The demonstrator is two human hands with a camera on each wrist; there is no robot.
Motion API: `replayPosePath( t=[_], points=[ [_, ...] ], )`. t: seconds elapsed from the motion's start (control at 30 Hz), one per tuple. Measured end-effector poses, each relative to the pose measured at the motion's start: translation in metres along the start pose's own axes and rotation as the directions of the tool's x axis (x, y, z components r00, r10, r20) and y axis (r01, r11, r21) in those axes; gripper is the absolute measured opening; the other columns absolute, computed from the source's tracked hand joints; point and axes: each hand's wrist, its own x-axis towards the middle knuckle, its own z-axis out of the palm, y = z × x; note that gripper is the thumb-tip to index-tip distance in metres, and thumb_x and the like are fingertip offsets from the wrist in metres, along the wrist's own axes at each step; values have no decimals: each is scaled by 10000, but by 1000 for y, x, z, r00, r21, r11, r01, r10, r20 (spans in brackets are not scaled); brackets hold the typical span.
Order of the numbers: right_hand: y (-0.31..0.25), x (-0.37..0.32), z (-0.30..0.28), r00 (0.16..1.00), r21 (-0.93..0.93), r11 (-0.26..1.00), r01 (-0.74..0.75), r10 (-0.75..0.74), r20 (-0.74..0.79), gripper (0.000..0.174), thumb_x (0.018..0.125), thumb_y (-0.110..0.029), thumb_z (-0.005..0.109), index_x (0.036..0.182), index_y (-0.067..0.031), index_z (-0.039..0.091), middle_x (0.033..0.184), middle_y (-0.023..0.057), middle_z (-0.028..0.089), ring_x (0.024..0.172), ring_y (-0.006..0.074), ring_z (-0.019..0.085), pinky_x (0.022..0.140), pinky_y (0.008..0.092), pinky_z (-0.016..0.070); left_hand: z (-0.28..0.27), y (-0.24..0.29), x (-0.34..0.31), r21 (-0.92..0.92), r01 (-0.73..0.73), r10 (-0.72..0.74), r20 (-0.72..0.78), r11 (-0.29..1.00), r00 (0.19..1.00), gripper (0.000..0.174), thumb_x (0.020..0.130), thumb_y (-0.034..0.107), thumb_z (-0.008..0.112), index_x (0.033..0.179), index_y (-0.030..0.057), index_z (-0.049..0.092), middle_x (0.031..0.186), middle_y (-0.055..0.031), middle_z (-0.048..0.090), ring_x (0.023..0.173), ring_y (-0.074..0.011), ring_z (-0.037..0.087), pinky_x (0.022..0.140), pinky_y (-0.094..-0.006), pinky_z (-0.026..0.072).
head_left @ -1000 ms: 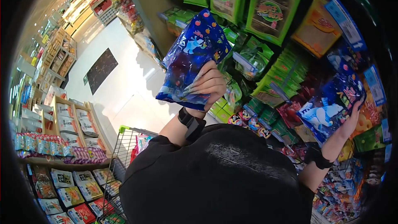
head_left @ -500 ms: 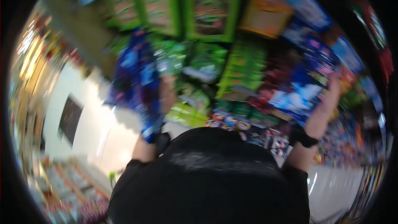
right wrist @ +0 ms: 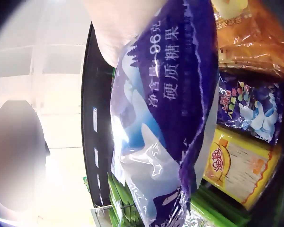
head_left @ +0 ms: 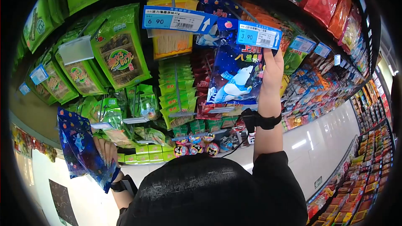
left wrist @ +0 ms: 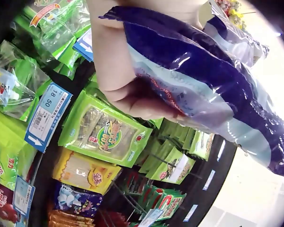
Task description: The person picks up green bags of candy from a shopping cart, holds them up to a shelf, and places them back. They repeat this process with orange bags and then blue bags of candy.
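Note:
In the head view my left hand (head_left: 106, 152) grips a dark blue candy bag (head_left: 79, 142) low on the left, beside the shelf rack. The left wrist view shows that glossy bag (left wrist: 194, 80) from close by, with fingers curled under it. Higher up, my right hand (head_left: 272, 75) holds a second blue candy bag (head_left: 235, 77), printed with a white polar bear, by its right edge. This bag hangs upright in front of the rack, its top partly behind a blue price tag (head_left: 259, 34) reading 3.90. In the right wrist view the bag's back (right wrist: 165, 109) faces the camera.
Matching blue bags (right wrist: 251, 109) hang on a hook behind, next to yellow packs (head_left: 169, 44). Green snack packs (head_left: 119, 50) fill the rack's left side. Another price tag (head_left: 178, 19) juts out near the right hand. Pale floor (head_left: 310, 142) and more stocked shelves (head_left: 364, 175) lie right.
The head view has swung right toward the rack. My right hand has brought its bag up to the price tag and hooks; my left hand with its bag now sits lower left.

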Motion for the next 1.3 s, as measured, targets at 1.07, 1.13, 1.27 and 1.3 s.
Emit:
replayPosePath(
  t=[1.07,1.13,1.27,1.3],
  points=[
    [7,5,4,982,-354,933,69,-125,-140,183,895,-136,540,1061,-61,529,804,-18,550,630,23,474,456,146,340,-45,48,-7,148,76,-136,457,986,879,536,723,573,575,803,64,428,694,-29,341,626,-176,353,568,-309,285],
    [6,5,5,977,-368,925,95,-158,-145,184,895,-139,541,1057,-52,537,783,-18,545,628,20,472,471,148,342,-24,39,-10,119,-3,-30,268,993,963,438,745,495,591,721,75,471,601,-16,397,495,-158,370,453,-278,298],
    [13,13,1,971,-419,908,-10,-92,-222,113,886,-148,560,936,-52,592,697,-29,549,495,28,444,382,159,314,2,30,-7,109,-117,122,-42,987,992,348,777,379,615,598,91,535,463,3,481,298,-131,397,280,-230,318],
    [15,16,1,978,-352,936,35,-104,-182,118,884,-147,564,946,-50,591,704,-25,556,499,28,445,382,163,315,-8,33,-4,95,-97,90,71,991,993,358,778,382,621,629,72,523,490,-19,488,330,-148,424,297,-240,343]
  ],
)
